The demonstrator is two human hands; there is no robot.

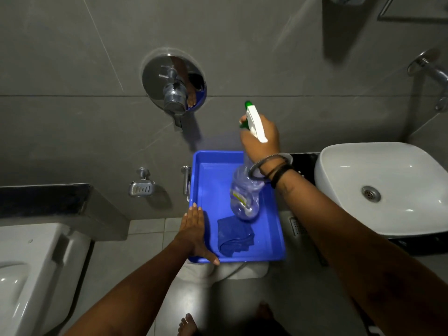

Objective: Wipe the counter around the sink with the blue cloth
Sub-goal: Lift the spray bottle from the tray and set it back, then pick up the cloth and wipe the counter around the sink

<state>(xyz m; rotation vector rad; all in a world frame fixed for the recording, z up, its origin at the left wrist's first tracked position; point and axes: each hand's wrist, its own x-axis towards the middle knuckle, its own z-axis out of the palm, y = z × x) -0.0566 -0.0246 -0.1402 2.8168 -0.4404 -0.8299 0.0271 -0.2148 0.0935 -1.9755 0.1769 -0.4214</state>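
A crumpled blue cloth (234, 236) lies in the near part of a blue plastic tray (213, 180). My left hand (194, 235) rests flat along the tray's left rim, holding it with the thumb at the near edge. My right hand (260, 137) grips the white and green trigger head of a clear spray bottle (244, 195), which hangs over the tray above the cloth. To the right is the white sink basin (380, 187) on a dark counter (303, 161).
A chrome shower mixer (173, 86) sits on the grey tiled wall ahead, with a soap holder (141, 186) lower left. A white toilet (31, 267) stands at left under a dark ledge (43, 197). A tap (434, 69) projects at upper right. My bare feet show below.
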